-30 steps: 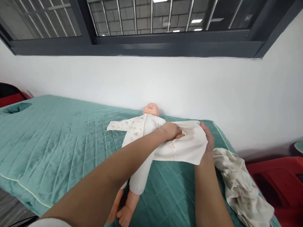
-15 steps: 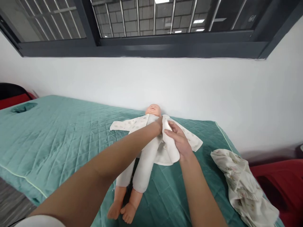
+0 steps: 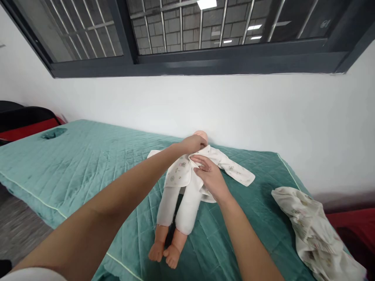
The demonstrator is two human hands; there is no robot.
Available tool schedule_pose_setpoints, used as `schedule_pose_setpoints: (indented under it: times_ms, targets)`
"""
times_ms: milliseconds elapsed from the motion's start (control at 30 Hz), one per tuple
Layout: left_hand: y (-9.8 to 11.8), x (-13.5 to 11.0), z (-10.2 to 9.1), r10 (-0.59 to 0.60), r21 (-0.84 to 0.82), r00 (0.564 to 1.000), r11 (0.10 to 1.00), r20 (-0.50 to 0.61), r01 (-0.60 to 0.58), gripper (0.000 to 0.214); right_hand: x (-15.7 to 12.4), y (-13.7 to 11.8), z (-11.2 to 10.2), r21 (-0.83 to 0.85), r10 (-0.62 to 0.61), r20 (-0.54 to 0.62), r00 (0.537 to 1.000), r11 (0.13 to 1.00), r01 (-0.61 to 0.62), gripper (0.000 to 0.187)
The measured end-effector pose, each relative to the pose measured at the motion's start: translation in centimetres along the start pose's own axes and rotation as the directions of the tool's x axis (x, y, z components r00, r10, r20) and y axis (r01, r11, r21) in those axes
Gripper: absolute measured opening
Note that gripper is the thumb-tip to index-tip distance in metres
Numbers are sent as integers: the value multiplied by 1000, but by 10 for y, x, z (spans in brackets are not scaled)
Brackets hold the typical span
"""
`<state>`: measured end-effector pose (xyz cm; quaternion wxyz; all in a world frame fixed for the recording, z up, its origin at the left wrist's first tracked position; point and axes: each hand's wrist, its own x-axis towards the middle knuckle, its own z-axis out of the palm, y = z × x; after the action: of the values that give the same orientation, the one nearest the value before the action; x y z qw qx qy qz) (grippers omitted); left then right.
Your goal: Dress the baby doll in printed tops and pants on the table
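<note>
A baby doll (image 3: 187, 214) lies on its back on the green quilted cover, its head partly hidden behind my left hand. A white printed baby shirt (image 3: 179, 171) is on its upper body, sleeves spread out to both sides. My left hand (image 3: 195, 143) is closed on the shirt's collar edge near the doll's neck. Lower down, my right hand (image 3: 211, 177) pinches the front edge of the shirt over the doll's chest. The doll's legs are white and its feet are bare.
The green quilted cover (image 3: 96, 156) has a hole at its far left. A crumpled printed cloth (image 3: 318, 234) lies at the right edge. Red chairs (image 3: 357, 222) stand at both sides. Behind are a white wall and a barred window.
My left hand has moved up to the collar by the doll's neck. My right hand has brought the shirt's right-side front panel leftward across the chest. The view has shifted slightly.
</note>
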<state>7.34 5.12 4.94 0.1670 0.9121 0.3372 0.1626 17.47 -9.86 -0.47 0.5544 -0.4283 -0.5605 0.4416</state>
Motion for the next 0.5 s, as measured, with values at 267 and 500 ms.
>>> schedule_pose_setpoints:
  times_ms: [267,500]
  targets:
    - [17,-17,-13,0,109,976,994,219,-24,46,-5,3,10,-440,39,56,998,898,-11,45]
    - [18,-14,-1,-43,307,996,951,73,18,44,-11,-8,18,-663,-38,175,984,734,146,49]
